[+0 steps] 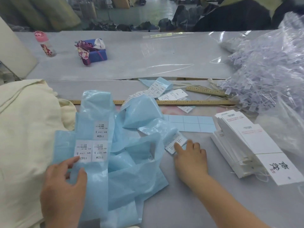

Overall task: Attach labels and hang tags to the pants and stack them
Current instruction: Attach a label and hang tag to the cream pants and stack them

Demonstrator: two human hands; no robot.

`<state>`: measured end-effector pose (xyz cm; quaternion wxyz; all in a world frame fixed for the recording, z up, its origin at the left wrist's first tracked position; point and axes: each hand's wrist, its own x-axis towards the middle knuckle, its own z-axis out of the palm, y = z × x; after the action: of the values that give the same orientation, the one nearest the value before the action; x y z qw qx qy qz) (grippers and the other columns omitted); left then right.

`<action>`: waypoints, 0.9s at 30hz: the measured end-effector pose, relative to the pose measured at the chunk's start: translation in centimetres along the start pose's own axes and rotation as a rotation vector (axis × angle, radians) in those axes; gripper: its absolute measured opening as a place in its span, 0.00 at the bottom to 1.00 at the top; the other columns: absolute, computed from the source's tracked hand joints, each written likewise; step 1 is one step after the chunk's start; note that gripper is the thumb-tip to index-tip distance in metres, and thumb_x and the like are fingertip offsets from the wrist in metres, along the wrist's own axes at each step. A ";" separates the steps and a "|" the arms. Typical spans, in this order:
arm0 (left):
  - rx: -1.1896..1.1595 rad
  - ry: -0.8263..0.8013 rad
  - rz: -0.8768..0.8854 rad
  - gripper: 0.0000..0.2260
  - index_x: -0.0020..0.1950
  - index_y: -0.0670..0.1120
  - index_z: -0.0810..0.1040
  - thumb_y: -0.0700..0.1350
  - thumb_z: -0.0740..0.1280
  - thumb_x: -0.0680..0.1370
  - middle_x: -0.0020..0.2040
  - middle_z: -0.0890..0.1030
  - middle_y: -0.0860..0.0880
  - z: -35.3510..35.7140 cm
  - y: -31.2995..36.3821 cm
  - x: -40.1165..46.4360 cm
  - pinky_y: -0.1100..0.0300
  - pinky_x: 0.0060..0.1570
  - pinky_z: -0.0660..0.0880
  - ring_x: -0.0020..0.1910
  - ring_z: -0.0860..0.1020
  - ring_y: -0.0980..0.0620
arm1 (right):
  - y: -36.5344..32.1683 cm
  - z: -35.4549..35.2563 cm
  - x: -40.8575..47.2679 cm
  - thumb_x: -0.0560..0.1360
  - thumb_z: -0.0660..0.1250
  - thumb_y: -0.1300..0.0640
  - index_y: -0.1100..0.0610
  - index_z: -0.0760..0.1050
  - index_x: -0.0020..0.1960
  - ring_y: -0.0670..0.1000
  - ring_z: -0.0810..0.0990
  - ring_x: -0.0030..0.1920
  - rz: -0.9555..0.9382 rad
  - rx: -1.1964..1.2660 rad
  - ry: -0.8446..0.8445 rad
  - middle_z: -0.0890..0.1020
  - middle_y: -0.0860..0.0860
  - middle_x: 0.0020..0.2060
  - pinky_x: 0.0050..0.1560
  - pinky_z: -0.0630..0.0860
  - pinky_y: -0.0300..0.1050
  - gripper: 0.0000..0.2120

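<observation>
From the head camera I see my left hand [63,183] pinching a blue label sheet [92,145] (labels read 1103#) beside the cream pants [26,129]; my right hand [190,157], fingers straight, presses a small label [175,143] near the hang tags [250,145].

1. One head-worn wide-angle view, looking forward and down across the bench [189,203]
2. It sits close over both hands, which enter from the lower frame edge
3. The workshop floor shows along the top edge

Left hand [63,183] pinching, right hand [190,157] flat, fingers [178,148] extended
</observation>
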<state>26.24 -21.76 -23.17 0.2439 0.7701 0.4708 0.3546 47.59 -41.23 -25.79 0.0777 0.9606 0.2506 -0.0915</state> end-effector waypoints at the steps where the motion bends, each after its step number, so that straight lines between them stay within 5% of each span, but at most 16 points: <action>1: 0.060 0.017 0.032 0.12 0.54 0.48 0.82 0.39 0.71 0.71 0.52 0.74 0.48 0.1 0.1 -0.1 0.51 0.50 0.72 0.44 0.75 0.45 | -0.1 -0.2 -0.8 0.79 0.51 0.47 0.45 0.60 0.70 0.60 0.63 0.63 0.009 -0.020 -0.014 0.63 0.59 0.67 0.59 0.62 0.55 0.20; 3: 0.217 0.058 0.159 0.18 0.53 0.43 0.83 0.40 0.64 0.66 0.60 0.74 0.41 0.2 0.6 -0.3 0.41 0.55 0.70 0.53 0.74 0.34 | -0.2 -1.0 -1.6 0.79 0.51 0.42 0.45 0.65 0.65 0.59 0.63 0.62 0.044 -0.012 -0.001 0.65 0.57 0.64 0.59 0.61 0.56 0.18; 6: 0.309 0.067 0.422 0.23 0.52 0.44 0.85 0.37 0.59 0.62 0.66 0.74 0.37 1.0 1.7 -0.7 0.40 0.60 0.67 0.63 0.71 0.30 | -0.6 -2.8 -0.1 0.79 0.53 0.46 0.47 0.71 0.62 0.57 0.61 0.67 0.044 0.161 0.211 0.63 0.54 0.68 0.63 0.59 0.55 0.15; 9: 0.151 -0.107 0.697 0.21 0.46 0.44 0.86 0.39 0.54 0.69 0.59 0.82 0.43 2.3 4.6 -0.1 0.41 0.66 0.64 0.63 0.77 0.39 | -2.0 -4.3 2.9 0.79 0.58 0.49 0.51 0.69 0.66 0.55 0.60 0.71 -0.096 0.431 0.428 0.62 0.52 0.73 0.65 0.60 0.50 0.17; 11: 0.021 -0.224 0.783 0.21 0.43 0.42 0.85 0.36 0.52 0.68 0.50 0.85 0.45 3.9 6.7 1.0 0.44 0.68 0.66 0.57 0.81 0.41 | -3.6 -4.4 4.7 0.79 0.59 0.49 0.51 0.61 0.74 0.53 0.55 0.74 -0.227 0.501 0.372 0.55 0.51 0.77 0.69 0.58 0.50 0.25; 15: -0.043 -0.305 0.575 0.13 0.52 0.38 0.81 0.31 0.61 0.72 0.53 0.82 0.42 8.4 11.0 5.7 0.59 0.60 0.68 0.56 0.79 0.42 | -6.5 -2.7 6.4 0.78 0.58 0.46 0.48 0.56 0.77 0.55 0.58 0.74 -0.260 0.441 0.133 0.58 0.52 0.76 0.70 0.59 0.52 0.29; 20: 0.294 -0.464 0.361 0.16 0.66 0.43 0.72 0.38 0.61 0.78 0.62 0.76 0.42 14.4 12.2 13.8 0.53 0.59 0.70 0.62 0.74 0.42 | -7.3 -0.6 6.1 0.78 0.56 0.45 0.50 0.60 0.74 0.52 0.58 0.74 -0.240 0.436 0.131 0.63 0.48 0.73 0.73 0.54 0.52 0.25; 23: 0.627 -0.500 0.373 0.14 0.64 0.48 0.73 0.43 0.61 0.78 0.59 0.78 0.46 16.4 10.2 15.1 0.54 0.52 0.70 0.60 0.76 0.44 | -7.3 -0.2 6.1 0.79 0.55 0.42 0.49 0.62 0.73 0.50 0.55 0.75 -0.244 0.481 0.127 0.60 0.48 0.75 0.74 0.51 0.51 0.24; 27: 0.691 -0.467 0.334 0.11 0.56 0.45 0.78 0.39 0.59 0.78 0.55 0.81 0.45 16.9 8.2 16.4 0.56 0.45 0.68 0.55 0.79 0.42 | -6.8 -0.5 6.1 0.80 0.55 0.43 0.51 0.68 0.71 0.51 0.60 0.74 -0.254 0.584 0.131 0.66 0.50 0.73 0.72 0.52 0.47 0.22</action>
<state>48.89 -11.36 -22.85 0.0112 0.9312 0.3632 0.0278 49.52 -32.40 -27.29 -0.2296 0.9073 0.3358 -0.1064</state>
